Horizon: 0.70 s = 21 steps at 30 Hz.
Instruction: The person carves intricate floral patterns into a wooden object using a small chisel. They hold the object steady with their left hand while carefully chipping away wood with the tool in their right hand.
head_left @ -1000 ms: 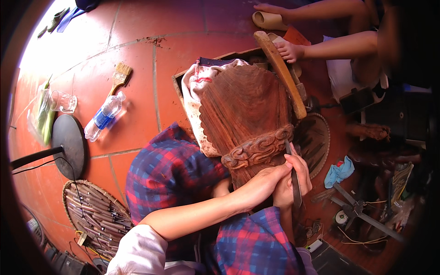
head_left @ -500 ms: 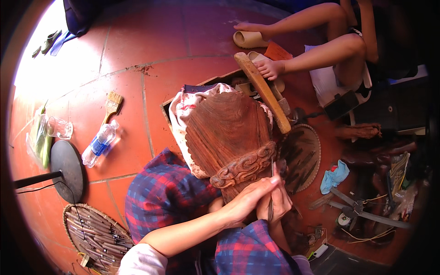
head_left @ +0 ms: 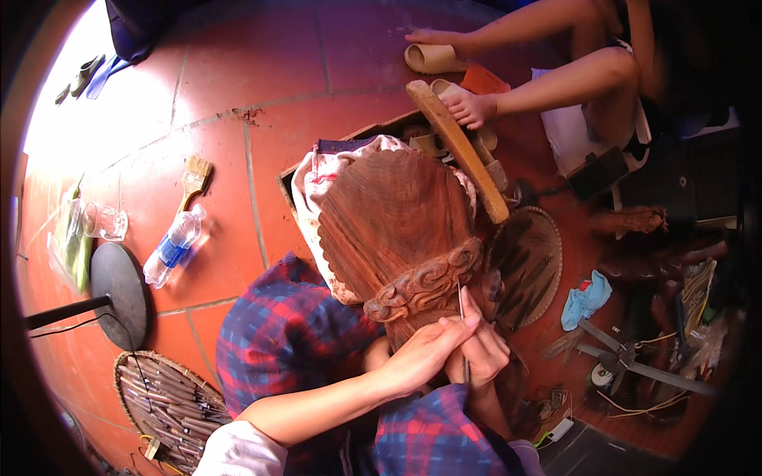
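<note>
A dark reddish carved wood piece with a scalloped edge lies in front of me, a band of raised scrollwork crossing its near part. My right hand is closed round a slim metal carving chisel, its tip at the right part of the scrollwork. Reaching across from the left, my left hand presses its fingers against the chisel beside the right hand. Its far fingers are partly hidden. A stained white cloth lies under the wood.
A wooden bar lies across the box beyond the wood. To the left are a brush, a plastic bottle, a glass mug and a basket of tools. A round woven tray and another person's foot are at right.
The chisel tip has shifted a little left along the scrollwork, and the chisel leans differently. My right hand has turned slightly; both hands stay together on the tool.
</note>
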Motion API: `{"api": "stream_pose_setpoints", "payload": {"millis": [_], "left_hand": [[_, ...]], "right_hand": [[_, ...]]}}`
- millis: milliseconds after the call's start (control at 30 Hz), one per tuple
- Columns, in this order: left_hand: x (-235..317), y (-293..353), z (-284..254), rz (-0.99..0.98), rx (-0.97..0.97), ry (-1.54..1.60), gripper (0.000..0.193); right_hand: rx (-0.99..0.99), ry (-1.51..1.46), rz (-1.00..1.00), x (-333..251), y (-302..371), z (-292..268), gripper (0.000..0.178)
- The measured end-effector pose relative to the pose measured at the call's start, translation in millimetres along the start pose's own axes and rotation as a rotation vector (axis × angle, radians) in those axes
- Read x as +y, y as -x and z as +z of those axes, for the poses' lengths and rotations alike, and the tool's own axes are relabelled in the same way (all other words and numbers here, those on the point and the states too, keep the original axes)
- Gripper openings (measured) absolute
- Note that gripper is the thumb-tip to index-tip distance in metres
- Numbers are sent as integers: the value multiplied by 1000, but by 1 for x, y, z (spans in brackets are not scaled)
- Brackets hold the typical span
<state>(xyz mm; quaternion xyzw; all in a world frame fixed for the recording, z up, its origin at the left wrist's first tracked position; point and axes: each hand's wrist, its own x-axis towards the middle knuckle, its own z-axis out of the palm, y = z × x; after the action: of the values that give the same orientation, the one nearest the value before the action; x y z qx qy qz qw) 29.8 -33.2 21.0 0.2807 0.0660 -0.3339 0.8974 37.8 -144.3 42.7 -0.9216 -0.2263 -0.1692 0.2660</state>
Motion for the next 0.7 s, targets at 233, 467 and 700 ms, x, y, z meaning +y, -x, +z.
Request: {"api": "stream_pose_setpoints", "payload": {"millis": [233, 467, 700], "left_hand": [[4, -13, -8, -58, -106, 7, 55], [11, -18, 1, -83, -118, 109, 50], [17, -26, 8, -62, -135, 224, 48]], "right_hand": [[-31, 17, 12, 0, -8, -6, 11], [-47, 10, 59, 3, -21, -14, 17], [-67, -26, 151, 2, -33, -21, 15]]}}
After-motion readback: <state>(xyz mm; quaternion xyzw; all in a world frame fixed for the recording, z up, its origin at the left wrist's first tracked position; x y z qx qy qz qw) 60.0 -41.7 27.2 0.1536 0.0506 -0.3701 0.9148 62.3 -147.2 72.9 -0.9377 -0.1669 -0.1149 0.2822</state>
